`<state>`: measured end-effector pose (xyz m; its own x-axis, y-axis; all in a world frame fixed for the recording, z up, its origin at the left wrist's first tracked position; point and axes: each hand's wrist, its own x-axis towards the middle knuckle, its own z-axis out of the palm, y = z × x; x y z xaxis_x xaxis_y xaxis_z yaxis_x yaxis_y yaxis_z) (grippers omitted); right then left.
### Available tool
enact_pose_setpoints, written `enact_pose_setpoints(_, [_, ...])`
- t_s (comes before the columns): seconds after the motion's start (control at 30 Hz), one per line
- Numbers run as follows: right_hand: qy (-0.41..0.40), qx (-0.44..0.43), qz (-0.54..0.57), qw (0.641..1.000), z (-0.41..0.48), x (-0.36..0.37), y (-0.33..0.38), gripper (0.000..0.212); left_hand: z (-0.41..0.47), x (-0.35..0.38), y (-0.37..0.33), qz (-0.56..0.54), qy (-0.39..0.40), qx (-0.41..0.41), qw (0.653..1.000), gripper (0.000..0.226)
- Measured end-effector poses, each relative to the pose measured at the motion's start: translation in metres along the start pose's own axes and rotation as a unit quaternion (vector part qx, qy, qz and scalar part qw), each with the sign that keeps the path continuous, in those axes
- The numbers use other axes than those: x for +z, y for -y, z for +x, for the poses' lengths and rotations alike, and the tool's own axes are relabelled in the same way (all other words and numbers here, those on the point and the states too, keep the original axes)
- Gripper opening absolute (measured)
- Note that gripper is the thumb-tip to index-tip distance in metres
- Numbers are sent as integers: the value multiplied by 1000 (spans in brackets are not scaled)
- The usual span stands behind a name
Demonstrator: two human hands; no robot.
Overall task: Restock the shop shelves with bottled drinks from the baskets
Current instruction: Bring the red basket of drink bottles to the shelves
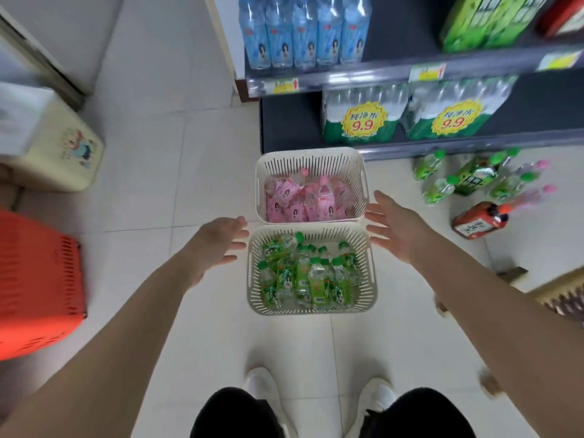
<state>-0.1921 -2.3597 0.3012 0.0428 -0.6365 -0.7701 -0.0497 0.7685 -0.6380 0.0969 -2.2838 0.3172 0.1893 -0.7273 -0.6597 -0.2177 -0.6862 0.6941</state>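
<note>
On shelf (284,128), water packs (344,99) — "9.9" tags (363,122)

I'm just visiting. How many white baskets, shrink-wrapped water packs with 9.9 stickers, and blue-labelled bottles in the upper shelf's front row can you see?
White baskets: 2
9.9 water packs: 2
Blue-labelled bottles: 5
Total: 9

A shop: shelves (410,75) of bottled water (303,33) with yellow price tags (427,72) on tiled floor.
</note>
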Motion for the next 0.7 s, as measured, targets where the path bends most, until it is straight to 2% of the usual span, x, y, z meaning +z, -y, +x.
enact_pose_setpoints(0.1, [-10,-28,-47,998,-73,6,54,57,-60,-25,-44,82,-13,48,995,11])
enact_pose_setpoints(0.17, [-22,-63,-127,990,-122,15,88,48,-101,-45,-72,170,-29,97,980,10])
enact_pose_setpoints(0.23, [-23,-126,-212,969,-168,26,118,32,-143,-63,-104,254,-42,144,956,28])
enact_pose_setpoints(0.3, [-16,-184,-281,942,-209,39,145,37,-184,-79,-135,309,-49,178,933,36])
enact_pose_setpoints(0.4, [-4,-232,-353,906,-262,55,180,49,-238,-103,-175,341,-67,204,915,38])
enact_pose_setpoints(0.53, [11,-308,-438,845,-318,72,218,49,-298,-137,-203,364,-129,220,896,37])
enact_pose_setpoints(0.7, [53,-396,-492,774,-365,89,240,44,-377,-172,-194,375,-224,181,881,38])
